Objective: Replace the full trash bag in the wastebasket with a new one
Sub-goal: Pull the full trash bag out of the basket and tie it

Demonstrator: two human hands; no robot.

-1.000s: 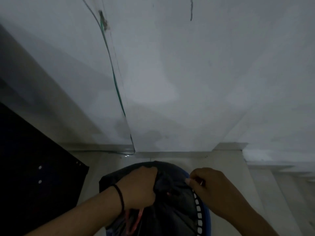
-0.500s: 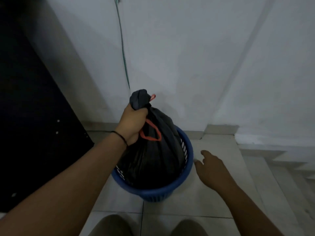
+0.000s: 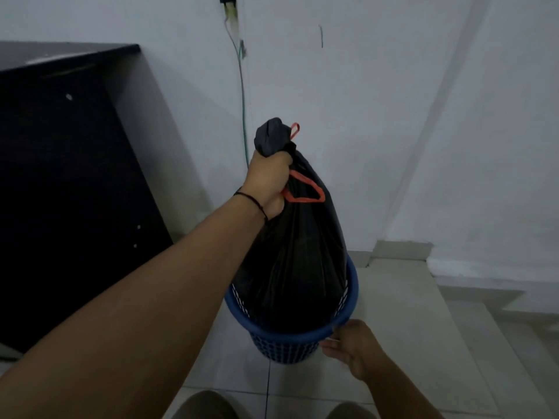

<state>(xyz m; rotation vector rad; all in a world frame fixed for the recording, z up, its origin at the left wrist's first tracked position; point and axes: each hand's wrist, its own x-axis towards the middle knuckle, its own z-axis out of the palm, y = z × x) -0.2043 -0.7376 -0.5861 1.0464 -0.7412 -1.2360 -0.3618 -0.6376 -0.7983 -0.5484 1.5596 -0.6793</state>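
Against a white wall, on a pale tiled floor (image 3: 402,322), stands a blue wastebasket (image 3: 352,278) with perforated sides. Full black trash bag (image 3: 290,261) sits partly inside it, lower end below the rim, upper part stretched well above. Bag neck is gathered into a bunch; red drawstring (image 3: 305,192) loops out just below the grip, and a smaller red loop shows beside the bunched top.

Left hand (image 3: 267,184) is clenched round the gathered neck, fist tight, arm extended forward and up. A thin dark band circles that wrist. Right hand (image 3: 352,347) is low, at the near right side of the basket rim; fingers reach to the rim and appear to touch it, but whether they clasp it or merely rest against it I cannot tell. The two hands are well apart, one high, one low.

Dark desk (image 3: 69,164) stands to the left, its side panel near the basket, not touching. A thin green cable (image 3: 243,95) runs down the wall behind the bag. Low step or ledge lies to the right. Two shoe tips show at the bottom edge.
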